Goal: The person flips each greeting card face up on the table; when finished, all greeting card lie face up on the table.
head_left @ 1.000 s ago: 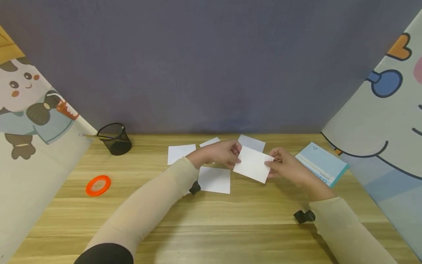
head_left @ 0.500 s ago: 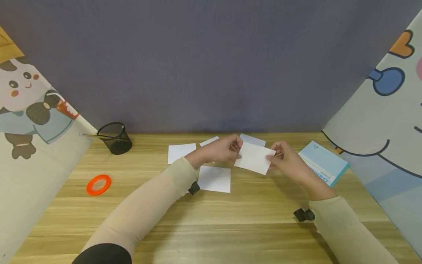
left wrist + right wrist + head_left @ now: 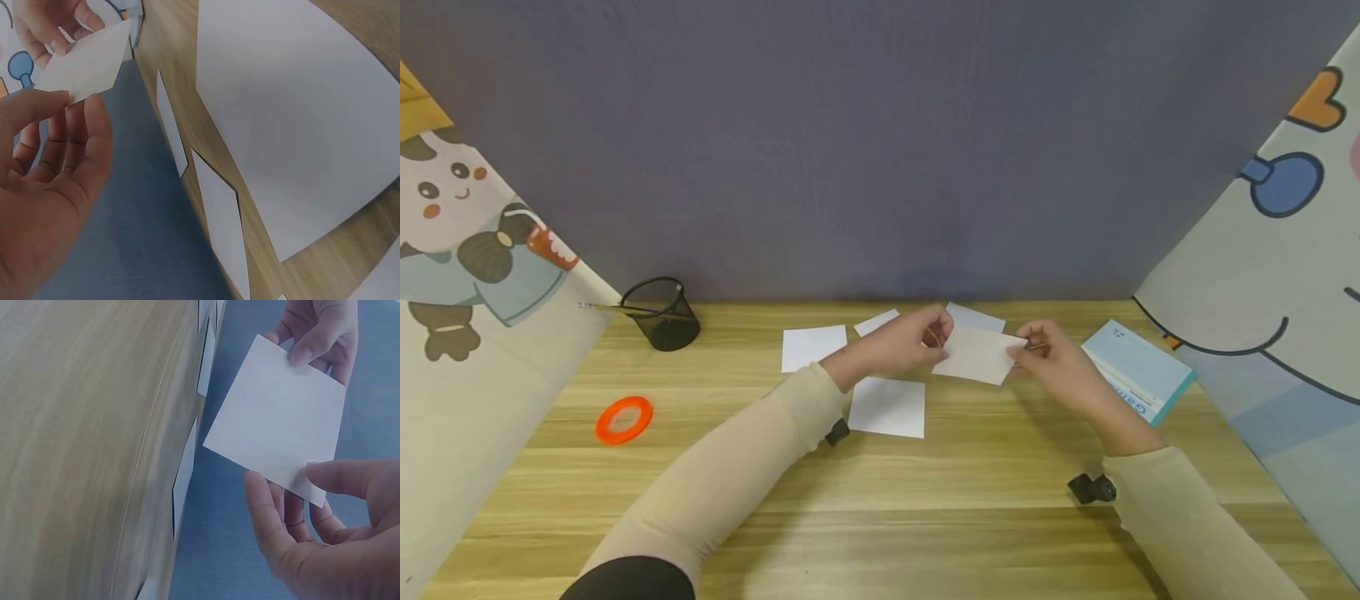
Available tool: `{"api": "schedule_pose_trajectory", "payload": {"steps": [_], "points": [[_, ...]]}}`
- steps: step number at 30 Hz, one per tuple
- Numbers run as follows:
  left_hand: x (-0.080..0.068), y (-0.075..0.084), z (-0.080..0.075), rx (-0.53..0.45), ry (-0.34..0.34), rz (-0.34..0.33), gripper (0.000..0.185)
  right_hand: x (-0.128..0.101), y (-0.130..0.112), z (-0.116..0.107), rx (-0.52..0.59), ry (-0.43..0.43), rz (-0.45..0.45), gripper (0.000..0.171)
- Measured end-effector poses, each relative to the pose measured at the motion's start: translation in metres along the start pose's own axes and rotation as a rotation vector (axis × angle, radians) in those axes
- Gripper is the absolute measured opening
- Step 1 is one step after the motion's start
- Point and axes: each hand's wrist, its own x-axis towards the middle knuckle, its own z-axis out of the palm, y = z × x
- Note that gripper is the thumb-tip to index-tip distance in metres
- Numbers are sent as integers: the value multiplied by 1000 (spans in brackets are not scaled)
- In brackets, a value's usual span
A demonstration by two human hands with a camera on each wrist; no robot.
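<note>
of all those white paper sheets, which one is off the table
The sheet pinched between the left hand and right hand. The other white sheets, like the one nearest you, lie flat on the table.

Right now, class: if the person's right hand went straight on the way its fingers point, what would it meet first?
Probably the left hand across the held paper sheet; the right hand points leftward, though depth is unclear.

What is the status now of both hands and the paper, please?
Left hand and right hand each pinch one end of the white paper sheet. Sheet held above the table. Nothing between the hands.
</note>
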Motion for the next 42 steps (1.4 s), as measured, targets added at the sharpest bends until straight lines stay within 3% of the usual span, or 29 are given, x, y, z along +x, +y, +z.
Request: {"api": "schedule_pose_trajectory", "payload": {"steps": [13, 30, 42], "points": [[-1, 7, 4, 139, 39, 110, 17, -1, 2, -3, -25, 16, 16, 43], [-6, 15, 8, 276, 83, 159, 17, -1, 1, -3, -9, 73, 9, 50], [-6, 16, 11, 423, 152, 274, 23, 1, 7, -6, 24, 7, 25, 58]]}}
